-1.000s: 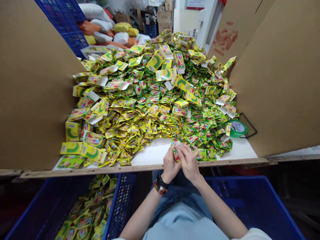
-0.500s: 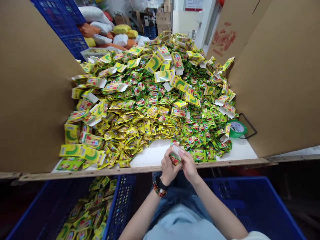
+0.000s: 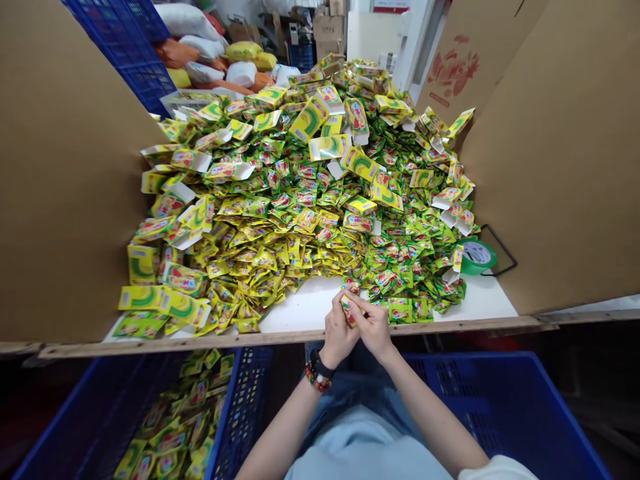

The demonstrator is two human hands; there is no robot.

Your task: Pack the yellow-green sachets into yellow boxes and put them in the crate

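Note:
Close together at the table's front edge, my left hand (image 3: 339, 332) and my right hand (image 3: 373, 330) both grip a small printed carton (image 3: 349, 312). The left fingers wrap round its side, while the right thumb and fingers press at its top end. Most of the carton is hidden by my fingers. Just beyond them lies a heap of small green sachets (image 3: 397, 257) on the right and yellow sachets (image 3: 260, 267) on the left. Flat-sided yellow cartons (image 3: 185, 279), several with white flaps open, lie over the heap.
Cardboard walls (image 3: 555, 167) flank the white tabletop (image 3: 307, 307). A green tape roll (image 3: 477, 257) sits at the right beside a black wire loop (image 3: 505, 253). Below the edge, a blue crate (image 3: 225, 413) at left holds filled cartons; another blue crate (image 3: 505, 400) stands at right.
The carton's white open flap showed between my hands before; now my right fingers cover that end and the white is out of sight. The heap is unchanged.

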